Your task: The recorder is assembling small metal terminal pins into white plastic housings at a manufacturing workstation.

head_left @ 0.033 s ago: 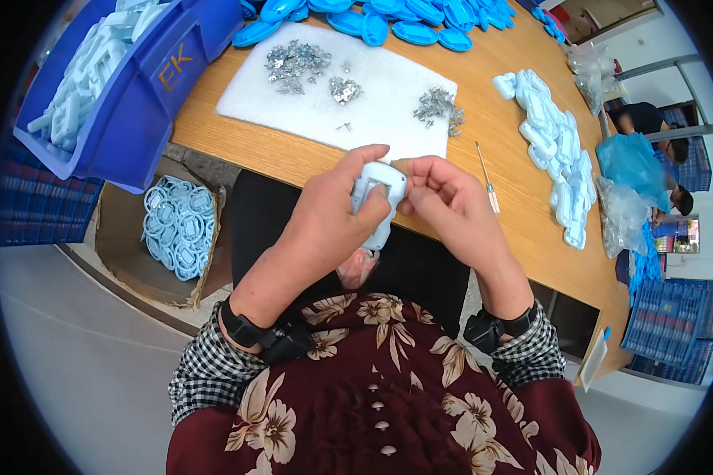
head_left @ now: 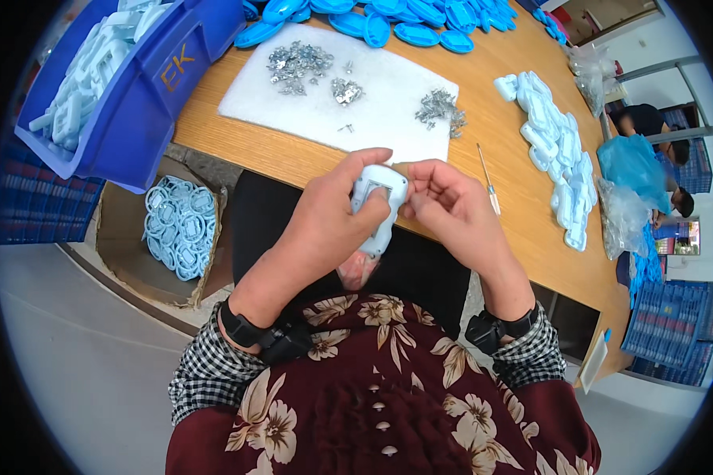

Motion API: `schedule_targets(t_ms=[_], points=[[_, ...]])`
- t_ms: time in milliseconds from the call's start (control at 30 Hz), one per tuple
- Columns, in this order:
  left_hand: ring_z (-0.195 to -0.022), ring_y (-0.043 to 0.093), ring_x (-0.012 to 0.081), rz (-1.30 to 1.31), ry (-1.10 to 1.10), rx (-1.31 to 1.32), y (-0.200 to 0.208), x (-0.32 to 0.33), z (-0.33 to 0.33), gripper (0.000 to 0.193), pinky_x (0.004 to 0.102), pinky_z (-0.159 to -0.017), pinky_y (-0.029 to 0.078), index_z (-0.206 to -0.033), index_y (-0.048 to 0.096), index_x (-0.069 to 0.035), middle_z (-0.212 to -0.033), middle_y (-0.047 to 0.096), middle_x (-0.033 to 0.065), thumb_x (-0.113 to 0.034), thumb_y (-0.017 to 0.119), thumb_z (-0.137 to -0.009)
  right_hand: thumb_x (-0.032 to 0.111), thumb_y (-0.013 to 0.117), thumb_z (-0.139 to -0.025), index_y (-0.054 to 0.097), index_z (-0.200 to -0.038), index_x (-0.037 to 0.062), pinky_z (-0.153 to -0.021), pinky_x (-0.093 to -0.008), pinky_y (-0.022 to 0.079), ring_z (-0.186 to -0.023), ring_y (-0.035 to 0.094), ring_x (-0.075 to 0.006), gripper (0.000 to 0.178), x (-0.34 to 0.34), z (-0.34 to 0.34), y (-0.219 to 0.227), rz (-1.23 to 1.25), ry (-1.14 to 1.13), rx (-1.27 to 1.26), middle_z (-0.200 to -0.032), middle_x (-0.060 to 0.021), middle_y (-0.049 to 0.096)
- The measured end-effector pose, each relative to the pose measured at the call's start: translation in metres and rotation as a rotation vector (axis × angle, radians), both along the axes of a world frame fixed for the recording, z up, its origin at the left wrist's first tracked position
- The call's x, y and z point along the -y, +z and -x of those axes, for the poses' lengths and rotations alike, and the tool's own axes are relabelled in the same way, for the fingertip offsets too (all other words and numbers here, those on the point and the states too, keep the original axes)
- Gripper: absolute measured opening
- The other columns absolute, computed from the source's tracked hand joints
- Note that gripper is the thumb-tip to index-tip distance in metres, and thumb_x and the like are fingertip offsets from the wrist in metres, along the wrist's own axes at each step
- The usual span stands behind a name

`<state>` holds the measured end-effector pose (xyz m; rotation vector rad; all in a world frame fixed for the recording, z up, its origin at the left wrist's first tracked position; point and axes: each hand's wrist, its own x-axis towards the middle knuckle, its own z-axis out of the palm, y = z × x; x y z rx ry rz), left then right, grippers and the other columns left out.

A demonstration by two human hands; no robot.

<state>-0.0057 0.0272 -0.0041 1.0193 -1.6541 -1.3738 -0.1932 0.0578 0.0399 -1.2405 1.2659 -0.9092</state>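
My left hand is closed around a pale blue plastic housing with a rectangular opening, held at the table's near edge. Its thumb presses over that opening. My right hand is pinched closed at the housing's upper right edge; whatever is between its fingertips is too small to make out. Beyond both hands, a white foam sheet carries piles of small metal parts and a couple of loose bits. To the right of my right hand lies a thin screwdriver.
Pale blue housings are heaped on the right of the wooden table, bright blue oval shells at the back. A blue bin of pale blue parts stands left, above a cardboard box of pale blue rings. People appear far right.
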Motion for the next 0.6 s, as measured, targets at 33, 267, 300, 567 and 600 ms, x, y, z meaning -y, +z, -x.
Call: schedule_targets(t_ms=[33,267,300,567,600], points=[[-0.076,0.063,0.0103,-0.174,-0.062,-0.109,0.002,0.001,-0.003,0.041,0.0259,-0.068,0.051,-0.135,0.054,0.003,-0.092,0.066,0.0068,-0.012,0.055,-0.097,0.010,0.067,-0.093,0.061,-0.113,0.0007,-0.074,-0.0265,0.053,-0.081,0.065,-0.0116,0.023,-0.003,0.000,0.001,0.132,0.049,-0.157,-0.089,-0.0026,0.067],[-0.094,0.064,0.0072,-0.764,-0.259,-0.463,-0.001,0.002,-0.021,0.044,0.0214,-0.081,0.053,-0.140,0.050,0.003,-0.113,0.066,0.0054,-0.011,0.050,-0.098,0.006,0.077,-0.077,0.066,-0.102,0.0063,-0.064,-0.0373,0.051,-0.074,0.064,-0.0279,0.027,0.006,0.000,-0.002,0.843,0.232,-0.727,-0.083,-0.0089,0.065],[-0.093,0.064,0.0068,-0.768,-0.247,-0.483,-0.001,0.003,-0.023,0.045,0.0210,-0.080,0.052,-0.141,0.049,0.003,-0.112,0.066,0.0050,-0.012,0.050,-0.098,0.005,0.076,-0.078,0.066,-0.102,0.0063,-0.064,-0.0373,0.051,-0.074,0.064,-0.0273,0.027,0.009,-0.002,-0.002,0.866,0.245,-0.724,-0.083,-0.0085,0.065],[-0.088,0.062,0.0046,-0.654,-0.127,-0.511,0.004,0.007,-0.047,0.049,0.0193,-0.075,0.051,-0.144,0.047,0.002,-0.110,0.066,0.0028,-0.012,0.054,-0.098,0.005,0.072,-0.083,0.068,-0.102,0.0061,-0.067,-0.0398,0.050,-0.078,0.064,-0.0299,0.019,0.046,-0.017,0.004,0.858,0.274,-0.743,-0.084,-0.0105,0.064],[-0.087,0.062,0.0047,-0.635,-0.100,-0.526,0.004,0.006,-0.050,0.049,0.0195,-0.075,0.051,-0.144,0.046,0.002,-0.110,0.066,0.0028,-0.012,0.055,-0.098,0.007,0.071,-0.084,0.068,-0.102,0.0059,-0.068,-0.0403,0.050,-0.079,0.064,-0.0309,0.018,0.052,-0.016,0.003,0.838,0.231,-0.768,-0.085,-0.0112,0.064]])
